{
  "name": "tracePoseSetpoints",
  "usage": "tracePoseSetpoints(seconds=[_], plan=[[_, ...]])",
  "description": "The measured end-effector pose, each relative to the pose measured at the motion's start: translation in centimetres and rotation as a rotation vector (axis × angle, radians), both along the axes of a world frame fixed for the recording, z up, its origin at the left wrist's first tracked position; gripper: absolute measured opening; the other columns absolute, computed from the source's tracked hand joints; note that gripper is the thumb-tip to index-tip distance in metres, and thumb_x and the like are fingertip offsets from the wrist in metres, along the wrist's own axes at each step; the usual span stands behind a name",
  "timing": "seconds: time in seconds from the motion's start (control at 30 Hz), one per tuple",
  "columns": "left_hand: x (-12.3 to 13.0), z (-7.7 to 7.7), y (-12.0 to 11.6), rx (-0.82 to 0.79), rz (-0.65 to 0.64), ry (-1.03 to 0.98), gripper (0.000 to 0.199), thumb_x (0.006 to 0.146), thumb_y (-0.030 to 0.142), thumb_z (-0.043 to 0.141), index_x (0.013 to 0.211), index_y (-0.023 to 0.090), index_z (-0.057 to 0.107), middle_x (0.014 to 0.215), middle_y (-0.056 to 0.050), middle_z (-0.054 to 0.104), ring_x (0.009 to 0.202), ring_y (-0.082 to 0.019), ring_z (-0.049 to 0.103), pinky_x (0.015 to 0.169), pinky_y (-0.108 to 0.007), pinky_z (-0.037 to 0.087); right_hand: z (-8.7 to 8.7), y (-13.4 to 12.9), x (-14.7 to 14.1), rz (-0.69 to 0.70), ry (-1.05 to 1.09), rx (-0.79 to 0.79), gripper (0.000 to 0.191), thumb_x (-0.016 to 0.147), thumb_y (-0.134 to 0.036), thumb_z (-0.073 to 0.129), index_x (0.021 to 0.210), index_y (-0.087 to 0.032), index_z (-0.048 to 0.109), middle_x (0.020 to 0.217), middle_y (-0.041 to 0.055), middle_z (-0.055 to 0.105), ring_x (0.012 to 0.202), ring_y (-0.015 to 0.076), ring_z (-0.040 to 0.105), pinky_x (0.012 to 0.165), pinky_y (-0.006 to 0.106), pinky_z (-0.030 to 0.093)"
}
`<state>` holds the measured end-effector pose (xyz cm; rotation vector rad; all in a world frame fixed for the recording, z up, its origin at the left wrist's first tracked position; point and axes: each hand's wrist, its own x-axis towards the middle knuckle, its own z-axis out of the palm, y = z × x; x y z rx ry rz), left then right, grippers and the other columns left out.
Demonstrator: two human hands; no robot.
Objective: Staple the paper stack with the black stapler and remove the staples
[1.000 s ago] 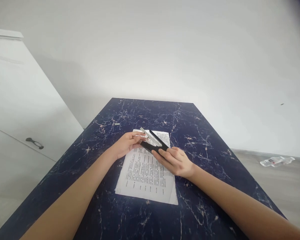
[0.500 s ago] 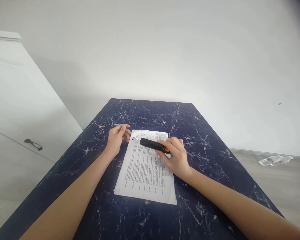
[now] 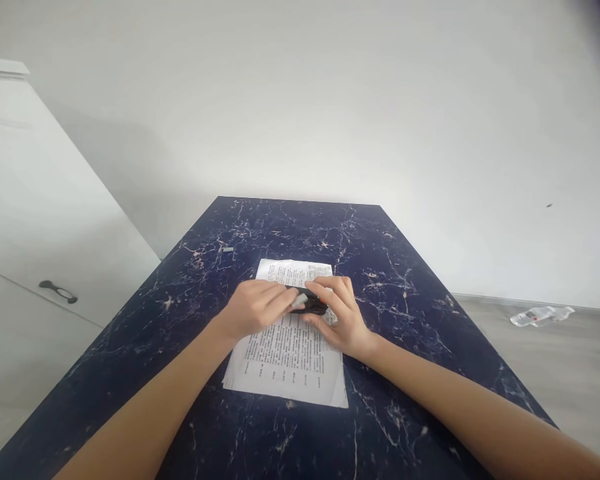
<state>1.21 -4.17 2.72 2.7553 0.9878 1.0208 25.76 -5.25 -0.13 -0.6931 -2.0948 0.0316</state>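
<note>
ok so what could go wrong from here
Fingers of the left hand and right hand crowd the stapler, so one might get pinched. The papers under it look slightly uneven at the lower left corner, so they could slip further out of line. The small strip lies loose beyond the left hand and might get knocked away.

My feed gives me two hands, one left hand (image 3: 260, 307) and one right hand (image 3: 346, 320), one stapler (image 3: 316, 305), one paper stack (image 3: 285, 373), one loose grey strip (image 3: 229, 249), one table (image 3: 275, 440), one cabinet handle (image 3: 49, 287).
</note>
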Motion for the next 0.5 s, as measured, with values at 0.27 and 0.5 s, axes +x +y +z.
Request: tracePoseSetpoints(seconds=[0.27,0.5], plan=[[1.3,-0.2,-0.4,0.046,-0.082,0.201,0.027,0.102,0.026,0.048,0.1,0.024,0.075,0.078,-0.007,0.072,0.068,-0.022,0.066,0.059,-0.036,0.052,0.5,-0.5,0.1,0.139,0.011,0.107,0.028,0.096,-0.013,0.063,0.119,-0.028,0.065,0.103,0.0047,0.07,0.091,0.023,0.066,0.079,0.042,0.049],[0.8,-0.3,-0.1,-0.035,-0.073,0.123,0.023,0.099,0.03,0.055,0.089,0.024,0.075,0.072,-0.006,0.069,0.064,-0.021,0.063,0.056,-0.035,0.046,1.2,0.0,-0.2,0.32,0.105,-0.04,0.035,0.094,-0.008,0.061,0.123,-0.026,0.066,0.108,0.0065,0.066,0.097,0.0215,0.065,0.08,0.04,0.058]])
